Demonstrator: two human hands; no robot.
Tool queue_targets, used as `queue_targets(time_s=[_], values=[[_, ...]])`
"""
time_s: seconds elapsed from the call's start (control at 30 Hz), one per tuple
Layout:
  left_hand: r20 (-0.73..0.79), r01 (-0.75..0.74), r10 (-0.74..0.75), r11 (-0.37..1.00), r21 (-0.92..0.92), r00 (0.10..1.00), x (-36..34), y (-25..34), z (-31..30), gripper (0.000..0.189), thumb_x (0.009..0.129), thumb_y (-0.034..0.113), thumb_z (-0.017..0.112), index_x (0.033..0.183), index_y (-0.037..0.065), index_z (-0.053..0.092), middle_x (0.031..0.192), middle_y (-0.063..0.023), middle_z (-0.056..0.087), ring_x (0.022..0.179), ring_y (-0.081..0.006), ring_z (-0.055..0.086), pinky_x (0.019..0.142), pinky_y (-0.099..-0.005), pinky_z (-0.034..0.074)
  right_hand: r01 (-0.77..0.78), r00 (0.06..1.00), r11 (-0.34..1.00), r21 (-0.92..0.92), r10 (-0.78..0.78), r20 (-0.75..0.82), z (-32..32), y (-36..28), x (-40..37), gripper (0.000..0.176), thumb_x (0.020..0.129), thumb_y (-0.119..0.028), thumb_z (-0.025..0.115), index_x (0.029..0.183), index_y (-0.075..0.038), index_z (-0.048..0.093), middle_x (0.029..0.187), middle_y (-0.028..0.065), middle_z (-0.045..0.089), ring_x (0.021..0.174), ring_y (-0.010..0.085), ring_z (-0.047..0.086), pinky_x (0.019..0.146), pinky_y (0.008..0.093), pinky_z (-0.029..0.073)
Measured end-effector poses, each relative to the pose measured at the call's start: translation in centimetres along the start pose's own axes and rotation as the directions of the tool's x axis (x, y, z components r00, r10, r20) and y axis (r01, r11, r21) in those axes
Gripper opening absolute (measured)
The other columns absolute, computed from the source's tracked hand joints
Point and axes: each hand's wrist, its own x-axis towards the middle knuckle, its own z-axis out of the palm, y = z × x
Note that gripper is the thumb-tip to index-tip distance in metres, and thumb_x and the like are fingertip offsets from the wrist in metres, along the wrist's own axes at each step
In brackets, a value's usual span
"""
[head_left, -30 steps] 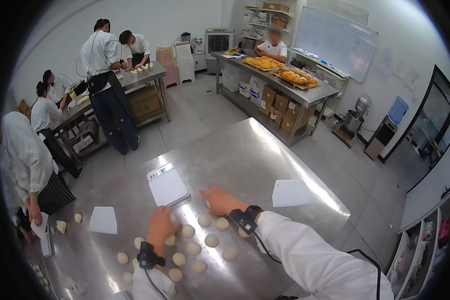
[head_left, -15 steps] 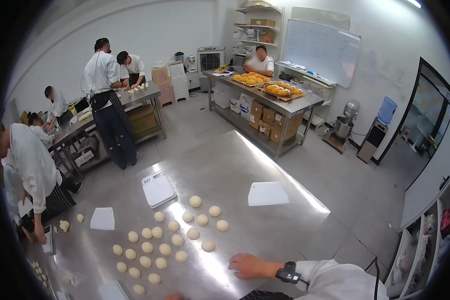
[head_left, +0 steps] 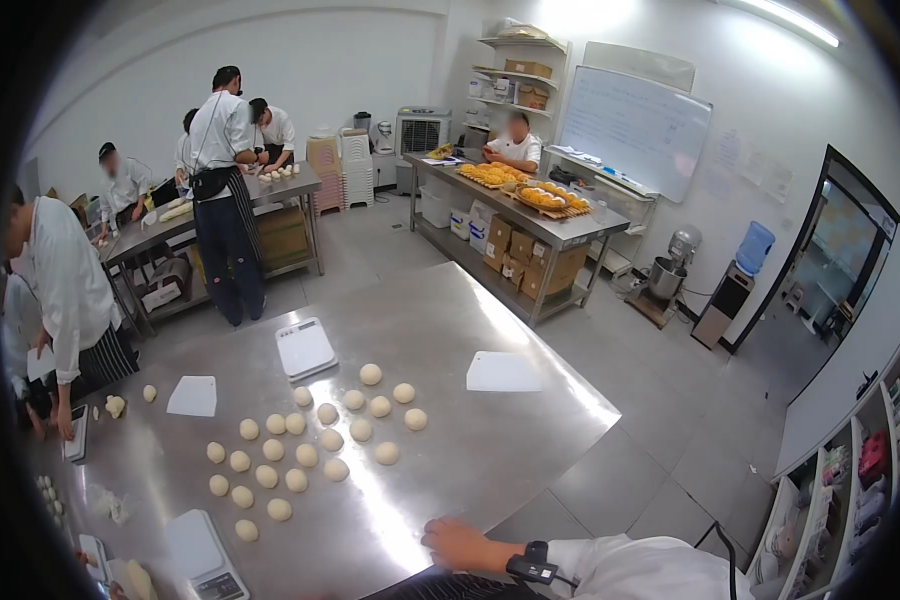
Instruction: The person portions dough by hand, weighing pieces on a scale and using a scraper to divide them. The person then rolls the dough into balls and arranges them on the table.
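Note:
My right hand (head_left: 457, 543) rests at the near edge of the steel table (head_left: 450, 310), its fingers lying loosely on the metal with nothing held. A black strap with a small device circles that wrist. Several round dough balls (head_left: 306, 456) are spread in loose rows to the left of and beyond the hand. The closest one to it is a dough ball (head_left: 386, 453) on the right side of the group. My left hand is out of view.
On this table are a white scale (head_left: 306, 349), a second scale (head_left: 202, 556) and white scrapers (head_left: 504, 371) (head_left: 192, 396). At left a co-worker (head_left: 70, 280) leans over another scale. Others work at a back table. Braided bread (head_left: 545, 197) covers a far table.
The view has shifted, so the table and dough balls appear further left. The sliver of my left hand at the bottom edge has gone. My right hand stays at the table's edge.

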Motion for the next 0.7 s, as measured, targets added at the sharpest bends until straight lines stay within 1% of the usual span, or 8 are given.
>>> queue_targets(time_s=[0.13, 0.2, 0.27, 0.3, 0.37, 0.5, 0.57, 0.7], values=[[-0.062, -0.086, 0.088, 0.995, 0.046, 0.994, 1.1, -3.4, 0.2, 0.027, 0.077, 0.022, 0.067, 0.093, 0.003, 0.061, 0.094, -0.0247, 0.059, 0.086, -0.0426, 0.055, 0.079, -0.0507, 0.044, -0.105, 0.99, 0.993, -0.059, 0.099, -0.098, -0.1, -2.4, -0.1, 0.032, 0.078, -0.026, 0.064, 0.106, -0.01, 0.061, 0.111, 0.0108, 0.053, 0.106, 0.0291, 0.052, 0.081, 0.0441, 0.047], [-0.087, -0.121, 0.129, 0.989, 0.091, 0.988, 1.4, -4.8, 0.0, 0.028, 0.076, 0.022, 0.067, 0.096, 0.003, 0.062, 0.096, -0.0246, 0.059, 0.087, -0.0423, 0.055, 0.08, -0.0504, 0.045, -0.353, 0.935, 0.93, -0.101, 0.347, -0.074, -1.0, -4.0, 0.2, 0.037, 0.08, -0.033, 0.066, 0.11, -0.011, 0.061, 0.114, 0.0123, 0.053, 0.109, 0.032, 0.051, 0.085, 0.0469, 0.047], [-0.175, -0.288, 0.31, 0.948, 0.138, 0.935, 1.8, -6.3, -0.6, 0.034, 0.077, 0.023, 0.066, 0.106, 0.006, 0.063, 0.107, -0.0229, 0.059, 0.093, -0.0404, 0.056, 0.082, -0.0497, 0.046, -0.396, 0.918, 0.911, -0.119, 0.397, -0.015, -0.7, -4.5, 0.8, 0.041, 0.08, -0.036, 0.068, 0.111, -0.011, 0.061, 0.115, 0.0131, 0.053, 0.112, 0.0334, 0.05, 0.087, 0.0486, 0.046], [-0.174, -0.293, 0.314, 0.946, 0.138, 0.933, 1.8, -7.6, -0.3, 0.034, 0.077, 0.023, 0.066, 0.106, 0.006, 0.063, 0.107, -0.0229, 0.059, 0.093, -0.0404, 0.056, 0.082, -0.0497, 0.046, -0.433, 0.895, 0.891, -0.139, 0.442, 0.049, -0.2, -4.5, 1.1, 0.044, 0.079, -0.039, 0.07, 0.112, -0.012, 0.061, 0.116, 0.0139, 0.053, 0.115, 0.0348, 0.049, 0.09, 0.0504, 0.045], [0.014, -0.323, 0.324, 0.936, 0.137, 0.946, 1.7, -9.7, 0.4, 0.041, 0.077, 0.025, 0.065, 0.115, 0.009, 0.062, 0.117, -0.0197, 0.057, 0.099, -0.038, 0.056, 0.084, -0.0491, 0.045, -0.449, 0.888, 0.883, -0.14, 0.458, 0.036, 0.7, -3.9, 1.4, 0.046, 0.077, -0.04, 0.072, 0.112, -0.011, 0.062, 0.116, 0.0147, 0.053, 0.116, 0.0353, 0.049, 0.09, 0.0507, 0.045], [0.033, -0.394, 0.393, 0.915, 0.09, 0.919, 2.5, -11.5, 0.5, 0.037, 0.077, 0.026, 0.064, 0.111, 0.011, 0.063, 0.115, -0.0157, 0.058, 0.101, -0.0359, 0.055, 0.085, -0.0483, 0.045, -0.499, 0.861, 0.858, -0.127, 0.507, 0.047, 1.3, -3.1, 1.8, 0.048, 0.073, -0.036, 0.077, 0.111, -0.01, 0.062, 0.117, 0.0172, 0.054, 0.115, 0.0374, 0.05, 0.091, 0.0483, 0.046], [0.138, -0.363, 0.358, 0.932, 0.01, 0.924, 3.4, -12.7, 2.3, 0.033, 0.075, 0.027, 0.064, 0.105, 0.012, 0.063, 0.112, -0.0139, 0.059, 0.103, -0.035, 0.055, 0.085, -0.0483, 0.044, -0.521, 0.841, 0.844, -0.127, 0.533, 0.097, 0.8, -3.1, 2.5, 0.048, 0.072, -0.034, 0.078, 0.11, -0.009, 0.063, 0.116, 0.0178, 0.055, 0.113, 0.038, 0.051, 0.092, 0.0467, 0.046], [0.217, -0.353, 0.333, 0.934, 0.058, 0.918, 4.1, -12.9, 3.3, 0.032, 0.075, 0.03, 0.064, 0.101, 0.013, 0.062, 0.11, -0.0132, 0.059, 0.103, -0.0354, 0.055, 0.084, -0.049, 0.044, -0.573, 0.792, 0.808, -0.137, 0.589, 0.159, -0.7, -4.3, 3.6, 0.048, 0.068, -0.03, 0.082, 0.106, -0.007, 0.064, 0.114, 0.0193, 0.056, 0.11, 0.0393, 0.053, 0.093, 0.0437, 0.046]])
